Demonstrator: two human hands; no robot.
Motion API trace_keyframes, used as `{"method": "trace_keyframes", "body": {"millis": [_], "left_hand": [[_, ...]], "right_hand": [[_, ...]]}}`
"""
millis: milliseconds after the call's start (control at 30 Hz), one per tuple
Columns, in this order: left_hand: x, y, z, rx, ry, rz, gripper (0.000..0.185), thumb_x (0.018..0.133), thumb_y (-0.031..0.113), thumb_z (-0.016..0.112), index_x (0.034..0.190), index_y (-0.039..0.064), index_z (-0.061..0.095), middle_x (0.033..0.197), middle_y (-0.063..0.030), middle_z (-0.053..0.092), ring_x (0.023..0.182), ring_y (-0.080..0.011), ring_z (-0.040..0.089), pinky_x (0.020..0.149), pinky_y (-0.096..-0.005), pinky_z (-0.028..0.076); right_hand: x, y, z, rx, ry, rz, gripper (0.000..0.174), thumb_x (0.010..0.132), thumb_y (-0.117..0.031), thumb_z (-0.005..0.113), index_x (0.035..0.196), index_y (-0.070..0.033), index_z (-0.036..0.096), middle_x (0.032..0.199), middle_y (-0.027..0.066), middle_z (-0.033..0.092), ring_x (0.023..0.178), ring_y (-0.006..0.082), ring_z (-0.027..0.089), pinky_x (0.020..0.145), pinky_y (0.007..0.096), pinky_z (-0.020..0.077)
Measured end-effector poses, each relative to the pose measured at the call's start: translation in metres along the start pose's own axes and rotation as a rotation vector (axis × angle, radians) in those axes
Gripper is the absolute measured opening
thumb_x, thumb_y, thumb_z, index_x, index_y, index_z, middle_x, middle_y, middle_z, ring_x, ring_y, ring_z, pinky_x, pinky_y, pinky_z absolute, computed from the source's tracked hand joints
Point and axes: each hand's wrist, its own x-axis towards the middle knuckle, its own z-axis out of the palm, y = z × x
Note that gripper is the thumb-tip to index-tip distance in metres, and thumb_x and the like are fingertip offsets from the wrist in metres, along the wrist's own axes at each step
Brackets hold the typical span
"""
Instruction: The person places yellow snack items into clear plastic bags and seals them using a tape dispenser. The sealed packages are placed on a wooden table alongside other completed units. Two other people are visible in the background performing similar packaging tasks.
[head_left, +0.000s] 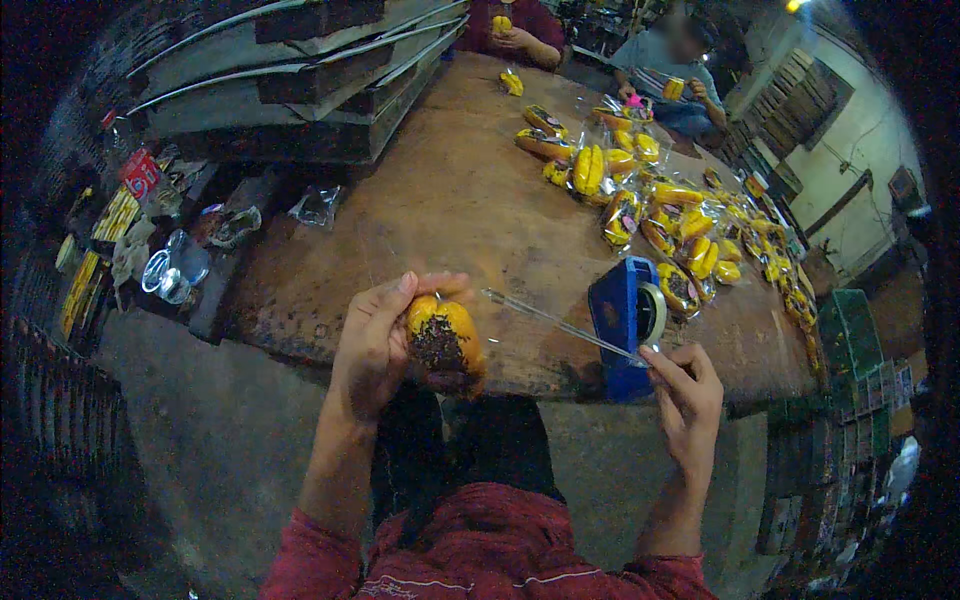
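Note:
My left hand holds a yellow bread roll with dark sprinkles on its face, above the near edge of the wooden table. What looks like clear film around the roll is hard to make out. Between the fingertips of my right hand is one end of a thin, shiny, clear strip, perhaps twisted plastic, which slants up leftward towards the roll. Just beyond that hand stands a blue tape dispenser with a roll of tape in it.
Many bagged yellow rolls lie heaped across the right of the wooden table. Stacked trays stand at the far left, near a crumpled clear bag. Two people at the far side each hold a yellow roll. Green crates stand right.

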Motion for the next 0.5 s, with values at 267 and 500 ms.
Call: {"method": "trace_keyframes", "body": {"millis": [267, 500], "left_hand": [[-0.0015, 0.0037, -0.0045, 0.003, 0.019, 0.003, 0.045, 0.106, 0.027, 0.043, 0.116, -0.011, 0.065, 0.108, -0.0196, 0.072, 0.095, -0.0220, 0.070, 0.087, -0.0344, 0.056], [0.0005, 0.0036, -0.0044, 0.028, 0.083, -0.033, 0.047, 0.104, 0.031, 0.041, 0.111, -0.008, 0.068, 0.104, -0.0175, 0.072, 0.090, -0.0229, 0.071, 0.083, -0.0360, 0.057]], "right_hand": [[0.0041, 0.0044, -0.0006, -0.077, 0.045, 0.005, 0.035, 0.078, 0.000, 0.075, 0.111, -0.013, 0.076, 0.078, 0.0063, 0.052, 0.068, 0.0205, 0.052, 0.061, 0.0318, 0.0433], [0.0105, 0.0026, 0.0032, -0.052, 0.020, 0.000, 0.029, 0.081, -0.001, 0.074, 0.108, -0.010, 0.076, 0.076, 0.0065, 0.052, 0.068, 0.0203, 0.054, 0.062, 0.0320, 0.0445]]}}
